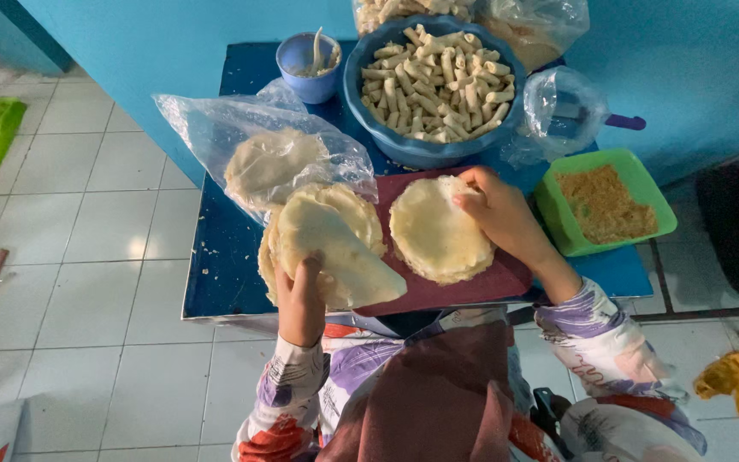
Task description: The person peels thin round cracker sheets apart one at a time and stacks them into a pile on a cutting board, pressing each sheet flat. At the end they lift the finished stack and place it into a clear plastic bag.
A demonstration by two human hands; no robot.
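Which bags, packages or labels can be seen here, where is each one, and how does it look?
Clear bag: table's left, crumpled, pale round wrappers inside.
Small clear bag: right of the blue bowl, puffed, looks almost empty.
Two clear bags: top edge behind the bowl, pale food inside.
No labels, signs or screens visible.

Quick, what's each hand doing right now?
Left hand: closed on a stack of pale round wrappers.
Right hand: fingers resting on the flat round wrapper on the maroon board, holding nothing.
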